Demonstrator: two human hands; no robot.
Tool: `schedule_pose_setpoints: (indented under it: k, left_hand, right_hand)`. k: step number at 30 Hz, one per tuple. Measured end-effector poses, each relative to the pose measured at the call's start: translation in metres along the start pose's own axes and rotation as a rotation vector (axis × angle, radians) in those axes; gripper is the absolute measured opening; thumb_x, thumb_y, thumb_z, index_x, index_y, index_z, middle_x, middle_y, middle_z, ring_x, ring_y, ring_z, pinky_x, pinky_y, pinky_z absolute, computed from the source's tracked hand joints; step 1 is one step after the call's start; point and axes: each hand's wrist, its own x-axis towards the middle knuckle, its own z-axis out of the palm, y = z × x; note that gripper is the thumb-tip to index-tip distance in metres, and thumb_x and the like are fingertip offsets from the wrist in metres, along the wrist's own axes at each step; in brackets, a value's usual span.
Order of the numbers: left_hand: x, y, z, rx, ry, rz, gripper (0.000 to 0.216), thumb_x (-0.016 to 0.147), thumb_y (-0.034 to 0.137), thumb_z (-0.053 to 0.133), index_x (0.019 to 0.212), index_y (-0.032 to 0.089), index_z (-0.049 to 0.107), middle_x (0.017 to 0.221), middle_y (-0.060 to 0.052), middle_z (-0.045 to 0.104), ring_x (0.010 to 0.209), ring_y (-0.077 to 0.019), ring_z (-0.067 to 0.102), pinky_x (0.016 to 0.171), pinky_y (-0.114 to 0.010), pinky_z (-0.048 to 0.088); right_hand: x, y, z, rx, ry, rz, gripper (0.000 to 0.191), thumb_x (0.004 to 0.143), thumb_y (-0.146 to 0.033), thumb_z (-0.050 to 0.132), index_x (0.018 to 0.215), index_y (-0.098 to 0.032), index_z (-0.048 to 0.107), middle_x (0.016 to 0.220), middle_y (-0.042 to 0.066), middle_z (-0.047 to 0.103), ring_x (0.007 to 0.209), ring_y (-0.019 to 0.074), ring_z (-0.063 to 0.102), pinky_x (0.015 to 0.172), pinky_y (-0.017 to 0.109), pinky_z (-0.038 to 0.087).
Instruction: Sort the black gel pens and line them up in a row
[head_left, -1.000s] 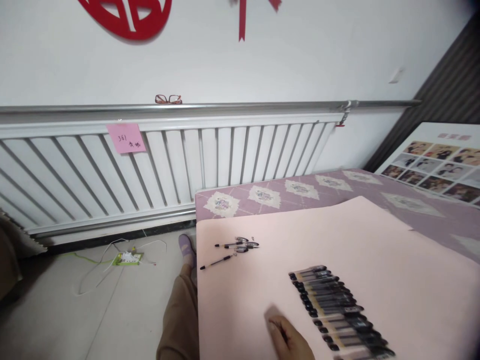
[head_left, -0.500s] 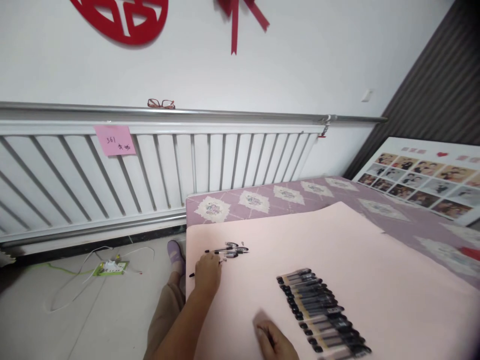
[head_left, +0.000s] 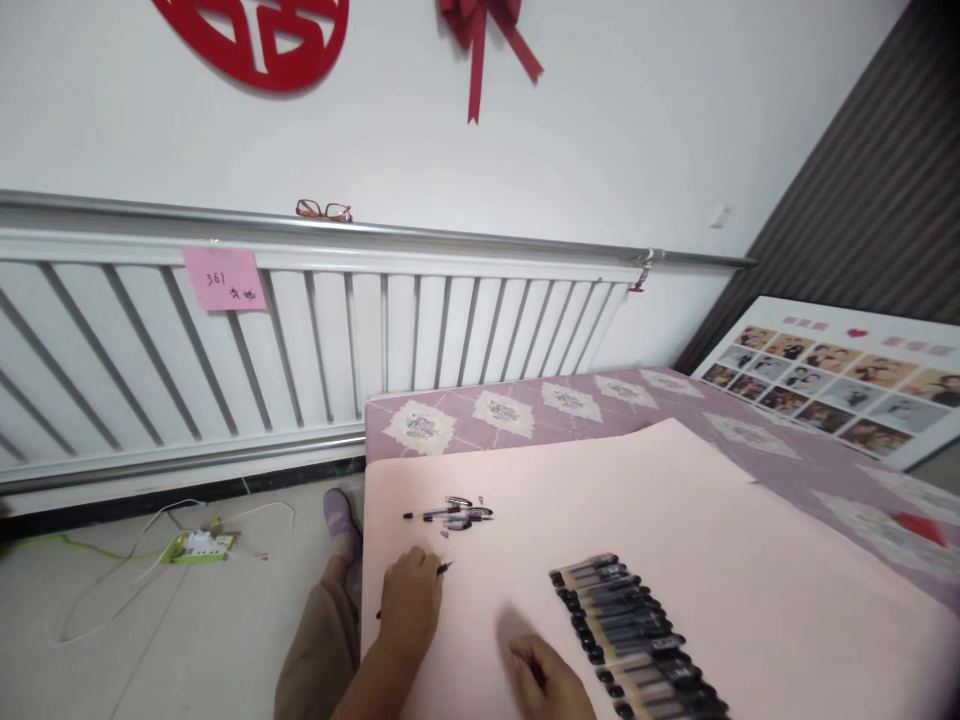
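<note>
Head cam: L hand had just closed on a black-tipped pen & drawn it twd 6 o'clock, so it sat apart from the loose pens at 1 o'clock. Pen lay approx. 8-to-2 over the pink sheet, dark ends showing, middle hidden. R hand, well apart, was curled; contents couldn't tell.

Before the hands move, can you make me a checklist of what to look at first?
1. Left hand on the dark pen: ok, both pen ends stick out.
2. Right hand holding nothing: cannot tell, it is curled.
3. Row of black pens side by side: ok.
4. Whole row in view: not ok, it reaches the picture's bottom edge.
5. Loose pen pieces sorted: not ok, they lie jumbled.
6. Pink sheet under the row: ok.
</note>
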Motion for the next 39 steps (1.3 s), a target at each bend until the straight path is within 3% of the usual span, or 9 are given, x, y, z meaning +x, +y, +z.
schedule_pose_setpoints:
  k: [4, 8, 12, 16, 22, 27, 30, 34, 39]
  left_hand:
    - [-0.016, 0.004, 0.011, -0.050, -0.005, 0.038, 0.015, 0.087, 0.022, 0.045, 0.091, 0.022, 0.060, 0.091, -0.003, 0.057, 0.087, -0.0200, 0.051, 0.075, -0.031, 0.034]
    - [-0.021, 0.003, 0.019, -0.114, 0.080, 0.049, 0.015, 0.087, 0.019, 0.046, 0.089, 0.023, 0.060, 0.090, -0.002, 0.058, 0.088, -0.0201, 0.050, 0.078, -0.033, 0.033]
    - [-0.021, 0.000, 0.024, -0.151, 0.128, 0.062, 0.015, 0.085, 0.017, 0.047, 0.088, 0.023, 0.060, 0.088, -0.002, 0.058, 0.088, -0.0199, 0.050, 0.079, -0.033, 0.033]
    - [-0.020, -0.001, 0.025, -0.175, 0.146, 0.076, 0.016, 0.084, 0.015, 0.047, 0.088, 0.023, 0.061, 0.088, -0.002, 0.058, 0.087, -0.0203, 0.050, 0.079, -0.033, 0.034]
    - [-0.019, 0.001, 0.020, -0.186, 0.119, 0.049, 0.017, 0.084, 0.015, 0.046, 0.087, 0.022, 0.062, 0.086, -0.002, 0.058, 0.087, -0.0205, 0.050, 0.079, -0.034, 0.034]
    - [-0.019, 0.001, 0.018, -0.181, 0.097, 0.060, 0.016, 0.084, 0.016, 0.047, 0.088, 0.022, 0.061, 0.088, -0.002, 0.058, 0.088, -0.0197, 0.050, 0.079, -0.033, 0.034]
    - [-0.019, 0.000, 0.019, -0.167, 0.103, 0.068, 0.015, 0.085, 0.017, 0.047, 0.088, 0.022, 0.060, 0.088, -0.002, 0.058, 0.088, -0.0198, 0.050, 0.079, -0.034, 0.034]
    - [-0.020, -0.001, 0.020, -0.160, 0.121, 0.091, 0.014, 0.085, 0.017, 0.048, 0.089, 0.022, 0.060, 0.088, -0.002, 0.058, 0.087, -0.0197, 0.050, 0.079, -0.033, 0.035]
    - [-0.024, 0.001, 0.019, -0.157, 0.196, 0.165, 0.013, 0.084, 0.016, 0.049, 0.087, 0.022, 0.060, 0.085, -0.002, 0.057, 0.084, -0.0193, 0.050, 0.078, -0.034, 0.036]
  right_hand:
    - [0.045, -0.036, -0.007, -0.094, -0.008, -0.100, 0.020, 0.080, -0.024, 0.041, 0.074, -0.020, 0.060, 0.074, 0.004, 0.065, 0.073, 0.0183, 0.061, 0.069, 0.025, 0.046]
    - [0.096, -0.062, 0.011, -0.253, -0.068, -0.176, 0.024, 0.081, -0.017, 0.038, 0.079, -0.018, 0.062, 0.082, 0.006, 0.065, 0.078, 0.0167, 0.060, 0.074, 0.025, 0.044]
    - [0.136, -0.067, 0.040, -0.320, -0.122, -0.169, 0.022, 0.080, -0.013, 0.044, 0.080, -0.018, 0.065, 0.089, 0.006, 0.065, 0.084, 0.0161, 0.060, 0.077, 0.023, 0.042]
    - [0.155, -0.066, 0.059, -0.408, -0.186, -0.125, 0.021, 0.079, -0.011, 0.046, 0.078, -0.016, 0.066, 0.089, 0.009, 0.065, 0.081, 0.0172, 0.061, 0.074, 0.025, 0.042]
    - [0.160, -0.068, 0.065, -0.459, -0.264, -0.102, 0.023, 0.076, -0.005, 0.045, 0.083, -0.011, 0.067, 0.094, 0.015, 0.065, 0.088, 0.0211, 0.061, 0.078, 0.027, 0.041]
    - [0.157, -0.065, 0.062, -0.365, -0.236, -0.055, 0.023, 0.076, -0.006, 0.046, 0.083, -0.013, 0.066, 0.095, 0.015, 0.066, 0.087, 0.0214, 0.060, 0.079, 0.029, 0.041]
    - [0.151, -0.058, 0.052, -0.234, -0.175, -0.018, 0.017, 0.075, -0.013, 0.050, 0.079, -0.014, 0.066, 0.087, 0.011, 0.066, 0.082, 0.0218, 0.060, 0.077, 0.031, 0.041]
    - [0.129, -0.043, 0.033, 0.020, -0.076, 0.057, 0.021, 0.073, -0.018, 0.050, 0.088, -0.017, 0.065, 0.077, 0.005, 0.065, 0.075, 0.0193, 0.058, 0.074, 0.031, 0.042]
    - [0.089, -0.029, 0.027, 0.425, -0.051, 0.213, 0.021, 0.073, -0.036, 0.051, 0.079, -0.019, 0.062, 0.051, -0.005, 0.053, 0.047, 0.0129, 0.049, 0.050, 0.025, 0.039]
